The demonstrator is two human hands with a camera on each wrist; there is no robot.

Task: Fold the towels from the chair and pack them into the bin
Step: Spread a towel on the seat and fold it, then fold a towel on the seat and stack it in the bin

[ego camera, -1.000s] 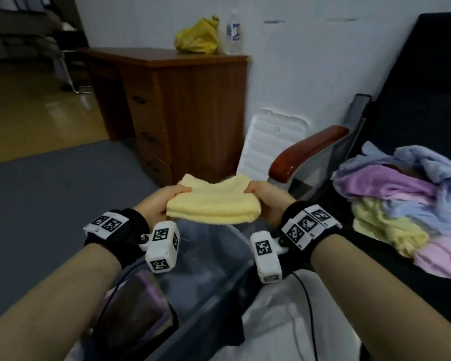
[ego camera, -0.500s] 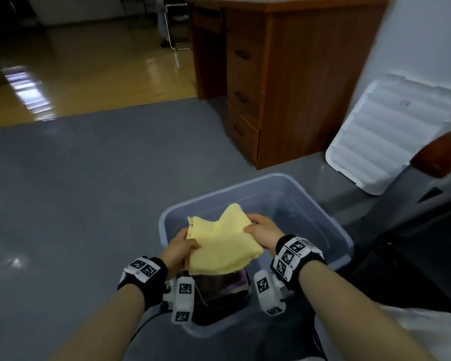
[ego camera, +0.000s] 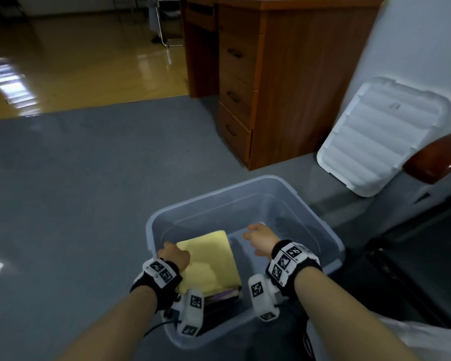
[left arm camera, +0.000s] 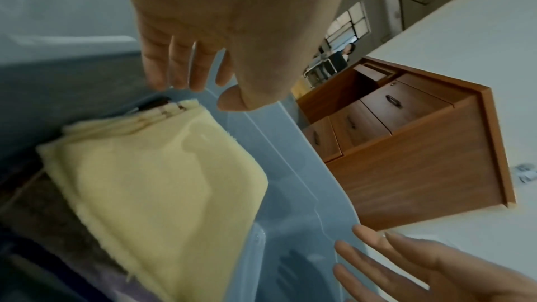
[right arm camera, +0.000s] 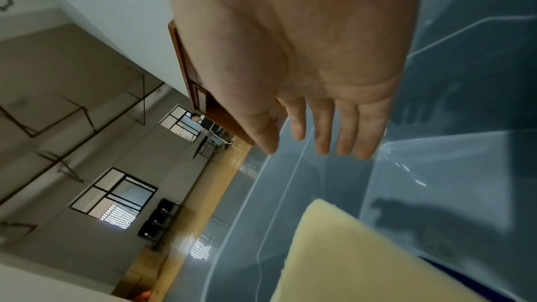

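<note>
A folded yellow towel (ego camera: 208, 261) lies flat in the left half of the translucent bin (ego camera: 219, 194), on top of a stack of purple and dark folded towels. My left hand (ego camera: 172, 254) hovers at the towel's left edge with relaxed fingers and holds nothing. In the left wrist view its fingertips (left arm camera: 174, 77) hang just above the yellow towel (left arm camera: 162, 192). My right hand (ego camera: 255, 235) is spread open over the bare right half of the bin, off the towel. In the right wrist view the right hand (right arm camera: 313, 144) has straight fingers above a corner of the towel (right arm camera: 363, 261).
A wooden desk with drawers (ego camera: 271, 87) stands behind the bin. A white bin lid (ego camera: 383, 136) leans on the wall at right. The chair's red-brown armrest (ego camera: 438, 162) and dark seat (ego camera: 414, 269) are at the right edge. Grey floor lies to the left.
Both hands carried the yellow towel from beside the chair down into the bin and let it go. It now lies flat on the stack, and the right hand has drawn away to the right.
</note>
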